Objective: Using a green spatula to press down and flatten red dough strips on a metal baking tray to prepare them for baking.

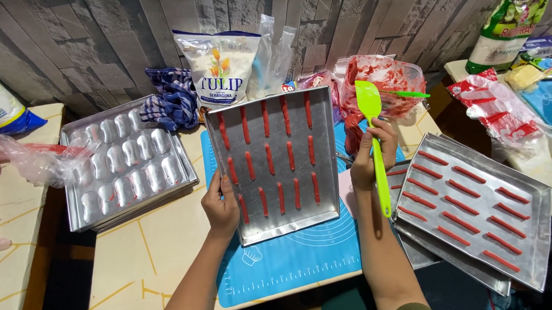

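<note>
A metal tray (276, 167) with red dough strips (268, 159) is held tilted over the blue mat (292, 264) on the worktop (139, 257) by the left hand (221, 206), fingers closed on its edge. A green spatula (373, 133) is gripped by the right hand (371, 155).

Far left on the pale counter (133, 264): a metal mould tray (126, 163) with oval cups, crumpled clear plastic (34, 160) beside it. Behind, against the grey panelled wall (100, 33): a checked blue cloth (173, 100) and a white flour bag (221, 65). At right: another metal tray (473, 206) bearing red strips, a red-and-white wrapper (498, 113), a green packet (510, 27).
</note>
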